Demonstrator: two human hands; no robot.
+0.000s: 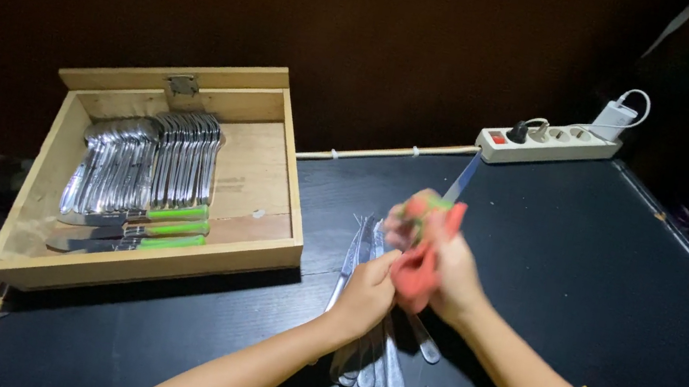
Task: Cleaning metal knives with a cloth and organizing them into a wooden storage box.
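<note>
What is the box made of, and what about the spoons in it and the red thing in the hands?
The box looks like pale bare wood, with grain showing. The spoons look like shiny metal, glinting silver. The red thing in the right hand seems soft cloth, since it bunches and folds.

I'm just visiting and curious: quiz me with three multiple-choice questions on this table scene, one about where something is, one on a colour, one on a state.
1. Where does the wooden tray stand?
A. left of the hands
B. right of the hands
C. on the power strip

2. What colour are the handles of the knives in the tray?
A. blue
B. green
C. black

3. What does the right hand hold?
A. nothing
B. a plug
C. a red cloth around a knife

Answers: 1 A, the tray is at the table's left end. 2 B, three bright green handles show. 3 C, cloth bunched in its grip, blade sticking out.
</note>
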